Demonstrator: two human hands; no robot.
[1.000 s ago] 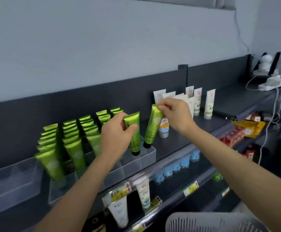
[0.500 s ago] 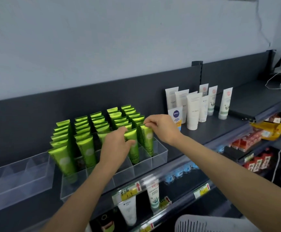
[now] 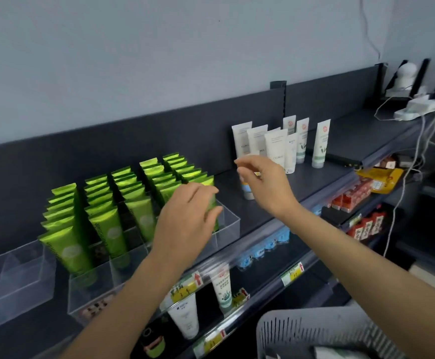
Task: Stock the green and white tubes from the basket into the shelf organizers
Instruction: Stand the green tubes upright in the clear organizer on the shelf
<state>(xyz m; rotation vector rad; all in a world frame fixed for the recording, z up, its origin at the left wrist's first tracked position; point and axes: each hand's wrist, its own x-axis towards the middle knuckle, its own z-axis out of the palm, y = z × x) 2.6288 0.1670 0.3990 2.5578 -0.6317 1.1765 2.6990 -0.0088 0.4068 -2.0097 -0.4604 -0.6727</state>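
Head view: left hand point(image 3: 187, 224), fingers loose, covers the rightmost green tubes point(image 3: 107, 229) in organizer point(image 3: 226, 224); right hand point(image 3: 265, 182) relaxed, empty, beside them.

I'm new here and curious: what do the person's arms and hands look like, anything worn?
Both are bare: the left hand and right hand wear no gloves, rings or watch, and no sleeve shows on either arm up to the frame's edge.

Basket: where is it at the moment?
In the head view the basket sits in the bottom right corner, under the right forearm and just below a lower-shelf price tag.
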